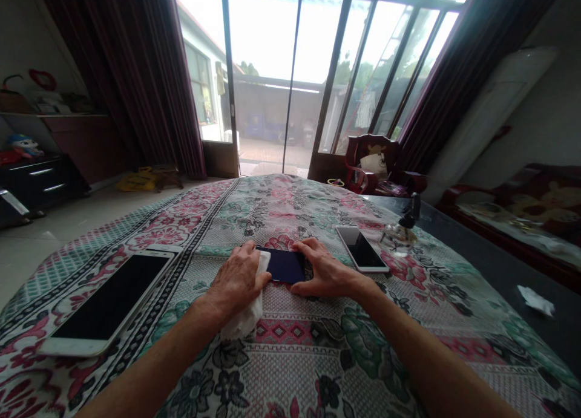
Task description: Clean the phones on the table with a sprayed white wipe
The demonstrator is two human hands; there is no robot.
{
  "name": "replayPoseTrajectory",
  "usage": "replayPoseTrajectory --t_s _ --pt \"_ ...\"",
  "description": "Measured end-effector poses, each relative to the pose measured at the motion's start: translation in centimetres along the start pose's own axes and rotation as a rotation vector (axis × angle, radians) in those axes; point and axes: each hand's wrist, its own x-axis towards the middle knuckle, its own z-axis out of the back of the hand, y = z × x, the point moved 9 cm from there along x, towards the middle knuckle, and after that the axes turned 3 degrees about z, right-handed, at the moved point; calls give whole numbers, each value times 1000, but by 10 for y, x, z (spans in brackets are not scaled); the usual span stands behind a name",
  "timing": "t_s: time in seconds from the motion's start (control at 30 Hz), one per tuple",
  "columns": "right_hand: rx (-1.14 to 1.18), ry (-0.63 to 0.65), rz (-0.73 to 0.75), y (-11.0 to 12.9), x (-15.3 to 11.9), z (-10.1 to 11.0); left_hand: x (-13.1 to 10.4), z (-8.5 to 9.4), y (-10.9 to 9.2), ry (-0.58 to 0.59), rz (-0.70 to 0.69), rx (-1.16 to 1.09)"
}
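Note:
A dark blue-black smartphone [287,265] lies lengthwise across a flowered tablecloth [313,378], between my two hands. My left hand [235,277] is closed on a crumpled white tissue [245,322], which bunches under the palm and meets the phone's left end. Around the right end of the same phone, my right hand [325,270] has its thumb on the near edge and its fingers at the far edge. A white-framed phone [361,248] with a black screen lies just beyond my right hand. Further left rests a larger white phone [113,300], screen up.
A clear bottle with a black spray top [400,233] stands at the right, behind the white-framed phone. Another crumpled tissue [536,300] lies on the dark surface [472,248] at far right. Beyond the table are a wooden chair [374,158] and glass doors [272,103].

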Motion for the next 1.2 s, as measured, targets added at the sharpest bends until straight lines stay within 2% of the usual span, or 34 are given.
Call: replayPoseTrajectory --t_s 0.1,0.2,0.4,0.53,0.67,0.83,0.9,0.97,1.13,1.2 --pt "-25 -17 2 -1 0 1 6 1 3 -46 -85 -67" --pt "-49 -14 35 2 1 -2 9 5 4 -44 -132 -122" --pt "-30 0 61 3 1 -6 10 13 15 -142 -83 -175" --pt "7 41 49 1 -1 -7 11 8 17 -80 -96 -175" --pt "21 20 24 -2 -1 -5 12 3 7 -67 -117 -188" --pt "30 36 2 -4 1 -7 13 -11 -25 -64 -211 -196" --pt "20 39 -5 -4 1 -7 14 -15 -31 -37 -240 -182" --pt "10 41 -6 -4 1 -7 17 -13 -24 -25 -218 -168" --pt "18 54 -13 -4 1 -7 22 -1 11 -25 -71 -108" --pt "16 60 -21 -5 1 -8 22 0 16 -44 -21 -47"
